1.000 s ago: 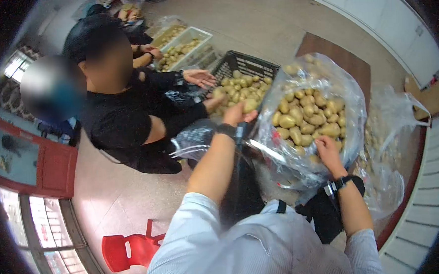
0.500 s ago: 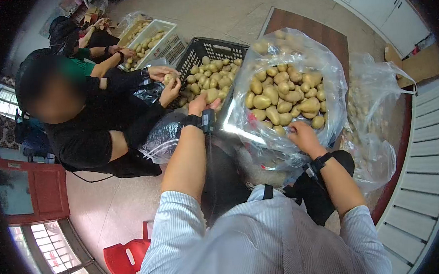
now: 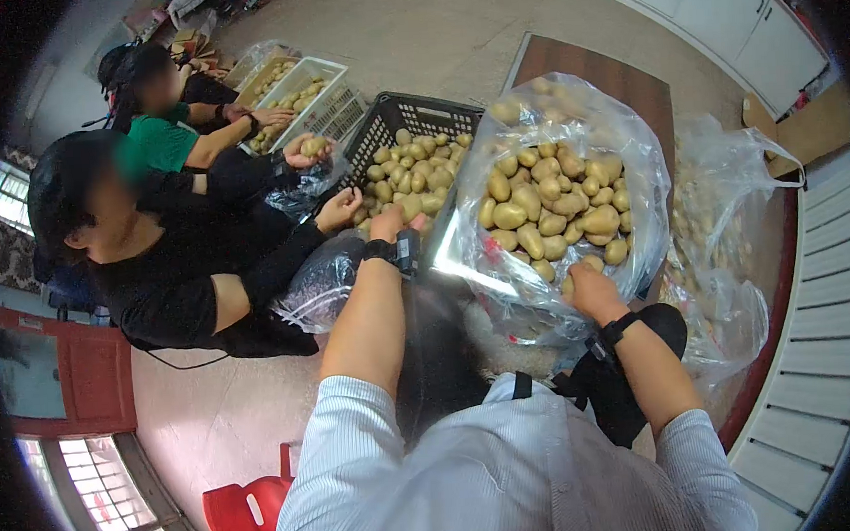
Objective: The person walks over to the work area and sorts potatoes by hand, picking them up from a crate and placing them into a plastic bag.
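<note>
My left hand (image 3: 391, 225) reaches into the near side of a black crate (image 3: 376, 132) of potatoes, its fingers against the potatoes there; whether it grips one is unclear. At the near edge of an open clear plastic bag (image 3: 645, 148), my right hand (image 3: 590, 289) has its fingers curled at a potato. Many potatoes (image 3: 548, 197) fill the bag. Just left of my left hand is a co-worker's hand (image 3: 338, 210), and the co-worker's other hand holds a potato (image 3: 315, 145) over the crate's left side.
Two more people sit beyond the co-worker (image 3: 146, 251), near a white crate (image 3: 337, 97) of potatoes. Another clear bag (image 3: 719, 183) of potatoes stands at the right. A brown board (image 3: 592, 62) lies behind the open bag, and a red chair (image 3: 250, 510) is at lower left.
The co-worker's hands have come together and parted again, one now raised with a potato. My left hand has lowered into the crate. The view has shifted left.
</note>
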The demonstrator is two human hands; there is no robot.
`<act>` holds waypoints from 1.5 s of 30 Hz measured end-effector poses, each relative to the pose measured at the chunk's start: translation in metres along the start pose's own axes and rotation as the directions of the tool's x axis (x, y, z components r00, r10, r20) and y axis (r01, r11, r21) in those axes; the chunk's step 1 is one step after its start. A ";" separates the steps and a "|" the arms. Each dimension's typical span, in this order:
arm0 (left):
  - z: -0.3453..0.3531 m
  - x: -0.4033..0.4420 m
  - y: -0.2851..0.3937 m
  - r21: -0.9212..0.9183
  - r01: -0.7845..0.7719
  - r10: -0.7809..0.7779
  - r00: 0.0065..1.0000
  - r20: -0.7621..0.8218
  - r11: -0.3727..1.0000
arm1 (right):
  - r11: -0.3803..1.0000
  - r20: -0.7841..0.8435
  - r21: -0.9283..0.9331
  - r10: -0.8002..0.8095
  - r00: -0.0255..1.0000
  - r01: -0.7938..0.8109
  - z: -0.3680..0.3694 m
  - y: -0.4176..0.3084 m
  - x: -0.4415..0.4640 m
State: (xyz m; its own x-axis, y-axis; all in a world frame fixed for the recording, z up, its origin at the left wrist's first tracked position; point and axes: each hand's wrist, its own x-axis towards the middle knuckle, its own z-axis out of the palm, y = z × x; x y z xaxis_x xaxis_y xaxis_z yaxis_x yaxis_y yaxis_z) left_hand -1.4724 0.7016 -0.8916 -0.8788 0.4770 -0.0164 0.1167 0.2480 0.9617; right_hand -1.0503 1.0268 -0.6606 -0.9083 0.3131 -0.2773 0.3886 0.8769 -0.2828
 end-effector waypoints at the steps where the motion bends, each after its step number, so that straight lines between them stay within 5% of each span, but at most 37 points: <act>1: 0.002 0.000 -0.005 0.026 -0.033 0.033 0.999 -0.004 0.999 | 1.000 0.004 -0.001 -0.012 1.000 0.012 0.001 0.000 0.001; 5: 0.000 -0.005 -0.012 0.470 -0.219 0.183 0.976 0.120 0.855 | 0.999 -0.009 0.049 -0.009 1.000 0.010 0.008 0.009 0.003; 6: 0.006 -0.038 0.078 0.761 -0.100 0.043 0.995 0.094 0.641 | 0.997 -0.032 0.073 -0.015 0.999 0.018 0.009 0.009 0.005; 7: 0.012 -0.057 0.139 0.859 -0.050 -0.022 0.997 0.071 0.510 | 0.991 -0.040 0.136 0.013 0.999 -0.008 0.002 0.005 0.003; 10: 0.018 -0.078 0.217 0.914 -0.008 -0.092 0.994 0.050 0.405 | 0.969 -0.197 0.233 -0.041 0.980 0.087 0.008 0.015 0.011; 13: 0.021 -0.078 0.224 0.883 -0.016 -0.115 0.990 0.080 0.469 | 0.883 -0.113 0.464 0.134 0.985 -0.067 -0.001 0.013 0.017; 15: 0.025 -0.075 0.223 0.790 -0.026 -0.085 0.991 0.099 0.612 | 0.780 -0.036 0.607 0.221 0.975 -0.154 -0.010 0.006 0.019; 17: 0.032 -0.068 0.221 0.517 -0.041 -0.018 0.994 0.108 0.855 | 0.164 0.272 0.935 0.243 0.931 -0.316 -0.032 -0.007 0.013; 18: 0.039 -0.066 0.221 0.150 0.097 -0.113 0.988 0.103 0.984 | -0.044 0.279 0.960 0.138 0.950 -0.275 -0.018 0.004 0.021; 19: 0.047 -0.065 0.228 -0.319 0.284 -0.259 0.958 0.122 0.904 | -0.254 0.252 0.938 0.038 0.967 -0.235 -0.005 0.017 0.027; 20: 0.054 -0.061 0.237 -0.592 0.547 -0.487 0.828 0.278 0.592 | -0.352 0.267 0.908 0.072 0.961 -0.226 -0.023 0.005 0.019; 22: 0.070 -0.069 0.270 -0.509 0.579 -0.542 0.806 0.239 0.637 | -0.452 0.277 0.871 0.126 0.953 -0.193 -0.043 -0.012 0.013; 24: 0.086 -0.080 0.288 -0.474 0.524 -0.475 0.849 0.230 0.708 | -0.555 0.288 0.775 -0.116 0.951 -0.302 -0.045 -0.009 0.015; 26: 0.093 -0.083 0.300 -0.521 0.596 -0.401 0.800 0.446 0.611 | -0.526 0.271 0.799 -0.120 0.955 -0.293 -0.042 -0.008 0.016; 28: 0.107 -0.094 0.318 -0.421 0.602 -0.456 0.795 0.401 0.679 | -0.355 0.149 0.915 -0.141 0.979 -0.191 -0.040 -0.016 0.016; 32: 0.129 -0.110 0.338 -0.294 0.608 -0.443 0.764 0.469 0.738 | -0.315 0.149 0.930 -0.148 0.978 -0.190 -0.045 -0.035 0.014; 35: 0.145 -0.115 0.336 -0.218 0.628 -0.428 0.705 0.565 0.747 | -0.091 0.194 0.971 -0.245 0.950 -0.222 -0.050 -0.047 0.015; 40: 0.160 -0.129 0.353 -0.155 0.725 -0.367 0.506 0.781 0.671 | 0.119 0.170 0.982 -0.183 0.968 -0.150 -0.049 -0.059 0.019; 45: 0.158 -0.132 0.358 -0.138 0.679 -0.327 0.510 0.796 0.721 | 0.259 0.052 0.966 -0.173 0.984 -0.006 -0.041 -0.057 0.023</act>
State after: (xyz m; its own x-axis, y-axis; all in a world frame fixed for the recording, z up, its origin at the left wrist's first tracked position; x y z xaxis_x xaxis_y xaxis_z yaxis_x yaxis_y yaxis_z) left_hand -1.2418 0.8608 -0.5885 -0.1178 0.8328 -0.5409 -0.5763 0.3863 0.7202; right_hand -1.0999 0.9989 -0.6136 -0.9525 0.1375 -0.2716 0.2550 -0.1270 -0.9586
